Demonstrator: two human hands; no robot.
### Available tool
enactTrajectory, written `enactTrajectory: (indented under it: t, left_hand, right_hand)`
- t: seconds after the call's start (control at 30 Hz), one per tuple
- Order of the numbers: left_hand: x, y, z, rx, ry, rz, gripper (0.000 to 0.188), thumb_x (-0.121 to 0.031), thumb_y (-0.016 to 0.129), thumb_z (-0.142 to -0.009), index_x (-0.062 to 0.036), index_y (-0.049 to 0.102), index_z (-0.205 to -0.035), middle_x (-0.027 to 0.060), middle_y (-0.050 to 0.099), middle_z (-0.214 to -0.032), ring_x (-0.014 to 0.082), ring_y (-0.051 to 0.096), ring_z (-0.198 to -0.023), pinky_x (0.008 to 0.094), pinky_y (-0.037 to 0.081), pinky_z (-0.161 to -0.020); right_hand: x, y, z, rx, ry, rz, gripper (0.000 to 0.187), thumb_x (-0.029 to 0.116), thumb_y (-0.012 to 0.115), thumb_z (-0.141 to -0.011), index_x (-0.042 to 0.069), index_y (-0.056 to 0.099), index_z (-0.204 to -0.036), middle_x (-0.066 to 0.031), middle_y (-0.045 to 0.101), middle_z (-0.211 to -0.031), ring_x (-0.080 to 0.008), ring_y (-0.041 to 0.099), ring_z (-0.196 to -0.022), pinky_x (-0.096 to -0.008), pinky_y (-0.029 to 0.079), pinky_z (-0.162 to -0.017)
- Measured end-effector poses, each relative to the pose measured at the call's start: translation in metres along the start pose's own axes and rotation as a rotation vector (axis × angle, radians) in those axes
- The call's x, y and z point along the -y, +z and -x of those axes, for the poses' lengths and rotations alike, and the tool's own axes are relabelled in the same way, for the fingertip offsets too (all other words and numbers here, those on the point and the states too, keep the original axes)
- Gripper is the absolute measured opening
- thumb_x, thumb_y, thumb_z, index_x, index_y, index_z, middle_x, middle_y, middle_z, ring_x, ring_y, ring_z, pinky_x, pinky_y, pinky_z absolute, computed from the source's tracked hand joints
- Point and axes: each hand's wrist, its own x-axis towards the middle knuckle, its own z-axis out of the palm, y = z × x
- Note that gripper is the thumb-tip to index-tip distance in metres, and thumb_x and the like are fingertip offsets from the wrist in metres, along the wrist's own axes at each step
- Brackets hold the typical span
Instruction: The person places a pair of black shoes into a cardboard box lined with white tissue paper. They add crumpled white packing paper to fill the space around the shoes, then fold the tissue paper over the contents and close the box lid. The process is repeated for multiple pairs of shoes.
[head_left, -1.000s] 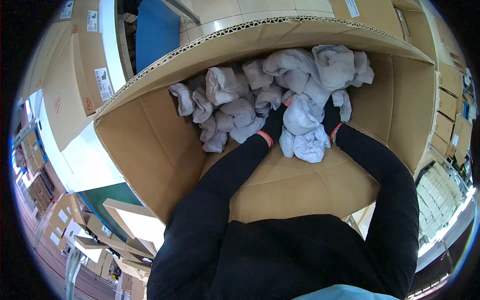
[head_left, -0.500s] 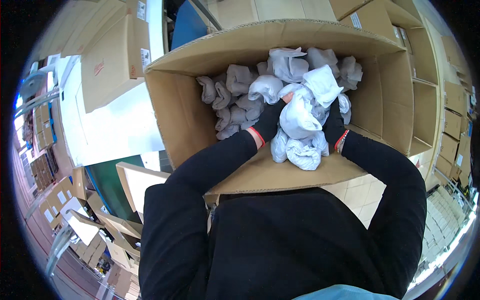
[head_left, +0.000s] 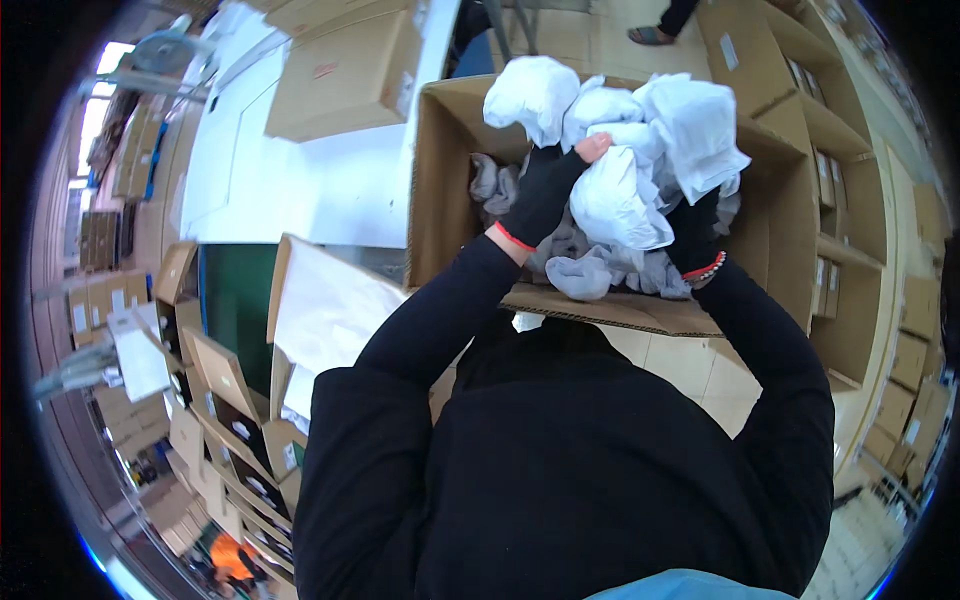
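Observation:
In a large open cardboard box (head_left: pixel 430 190) lie several bundles (head_left: pixel 585 275) wrapped in thin white paper; what is inside them is hidden. A cluster of paper-wrapped bundles (head_left: pixel 620 200) is gathered between my two hands, above the others. My left hand (head_left: pixel 550 190), in a black fingerless glove, closes round the cluster's left side with its bare thumb on top. My right hand (head_left: pixel 697 235), in a black glove too, supports the cluster from the right; its fingers are hidden beneath the paper.
Left of the box stands a white table (head_left: pixel 330 190) with a closed carton (head_left: pixel 345 75) on it. Nearer on the left are opened cartons (head_left: pixel 225 370), one holding white sheets (head_left: pixel 335 310). Cardboard shelving (head_left: pixel 850 200) rises on the right. Another person's foot (head_left: pixel 652 36) shows beyond the box.
The cluster of wrapped bundles has come up out of the box, held in both hands. My view has shifted, and a person's foot now shows at the far side.

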Motion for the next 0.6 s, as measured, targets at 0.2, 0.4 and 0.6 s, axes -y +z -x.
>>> enactTrajectory:
  t: [0.2,0.4,0.6]
  left_hand:
    - [-0.108,-0.001,0.075,-0.144,0.297,-0.119,0.041,-0.02,0.076,-0.08,-0.001,0.061,-0.114,0.0057,0.064,-0.105,0.0131,0.061,-0.094,0.029,0.049,-0.087]
    - [-0.187,-0.034,0.248,-0.48,0.708,-0.263,0.06,-0.018,0.078,-0.075,0.0005,0.051,-0.125,0.0087,0.059,-0.114,0.0182,0.057,-0.102,0.0306,0.047,-0.089]
    - [-0.152,-0.132,0.52,-1.106,0.761,-0.625,0.04,-0.011,0.064,-0.086,0.0013,0.054,-0.123,0.0118,0.062,-0.116,0.0196,0.062,-0.103,0.032,0.049,-0.088]
  right_hand:
    - [0.063,0.063,-0.038,0.033,-0.473,0.447,0.058,0.009,0.064,-0.084,-0.001,0.037,-0.135,-0.0223,0.043,-0.133,-0.0365,0.044,-0.122,-0.0442,0.034,-0.103]
    - [0.088,0.2,-0.025,0.48,-0.543,0.114,0.049,0.006,0.061,-0.085,-0.001,0.044,-0.13,-0.0197,0.051,-0.127,-0.0296,0.05,-0.119,-0.0394,0.04,-0.099]
    - [0.162,0.435,0.149,0.945,-0.149,-0.505,0.046,0.019,0.063,-0.088,0.001,0.048,-0.128,-0.0136,0.053,-0.124,-0.0214,0.051,-0.113,-0.0342,0.042,-0.095]
